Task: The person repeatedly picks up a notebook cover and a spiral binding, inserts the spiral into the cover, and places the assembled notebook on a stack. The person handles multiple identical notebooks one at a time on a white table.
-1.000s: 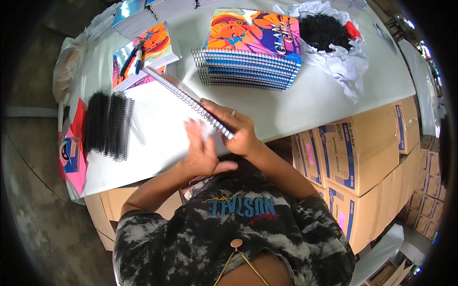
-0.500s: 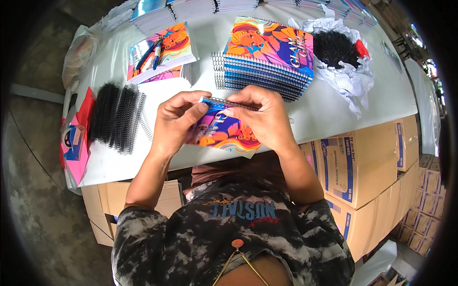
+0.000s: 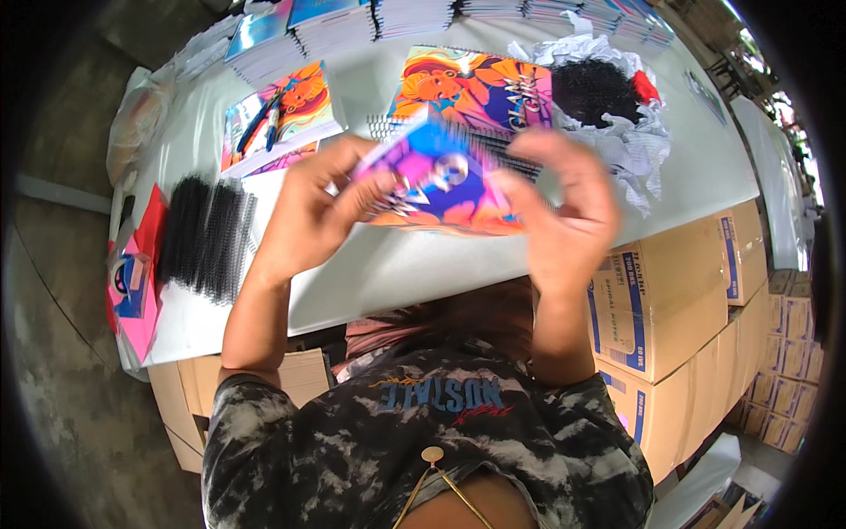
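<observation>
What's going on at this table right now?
A person is handling a colourful notebook above the white table. The left hand grips its left side; the right hand is blurred at its right side, so its hold is unclear. Beyond it sits a stack of spiral notebooks. Black spiral coils lie to the left, and pens rest on more notebooks.

Near surface (image 3: 379,273) lying free; held notebook (image 3: 432,172) and notebook stack (image 3: 476,88) blocking way ahead, black coils (image 3: 207,238) blocking left.
</observation>
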A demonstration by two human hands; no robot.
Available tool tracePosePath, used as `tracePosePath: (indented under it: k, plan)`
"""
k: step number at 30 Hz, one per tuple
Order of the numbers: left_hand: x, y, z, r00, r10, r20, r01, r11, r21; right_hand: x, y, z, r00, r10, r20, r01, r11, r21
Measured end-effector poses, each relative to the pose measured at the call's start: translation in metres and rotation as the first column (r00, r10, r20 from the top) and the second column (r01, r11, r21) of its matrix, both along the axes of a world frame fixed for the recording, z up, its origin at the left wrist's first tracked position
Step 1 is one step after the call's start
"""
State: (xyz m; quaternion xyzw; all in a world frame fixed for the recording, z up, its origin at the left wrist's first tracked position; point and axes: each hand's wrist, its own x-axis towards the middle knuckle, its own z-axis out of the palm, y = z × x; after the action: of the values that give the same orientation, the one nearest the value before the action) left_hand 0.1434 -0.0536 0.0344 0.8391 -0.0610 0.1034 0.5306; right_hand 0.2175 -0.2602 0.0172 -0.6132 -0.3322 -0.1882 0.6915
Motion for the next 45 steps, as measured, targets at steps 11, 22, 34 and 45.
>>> tracePosePath:
  k: [11,22,34,45]
  plan:
    - [0.156,0.02,-0.093,0.731,0.42,0.537,-0.643,0.687,0.338,0.099,-0.001,-0.099,0.922,-0.179,-0.343,0.227,0.968,0.105]
    - [0.12,0.009,-0.093,0.725,0.624,0.292,-0.677,0.724,0.132,0.096,0.011,-0.124,0.785,-0.612,-0.096,0.619,0.778,0.108]
    - [0.064,0.123,-0.077,0.8,0.501,0.33,-0.59,0.555,0.586,0.028,-0.01,-0.113,0.844,-0.528,-0.089,0.535,0.82,0.205]
    - [-0.009,0.051,0.004,0.809,0.415,0.416,0.08,0.624,-0.777,0.002,0.057,-0.038,0.562,0.736,-0.378,-0.384,0.637,0.669]
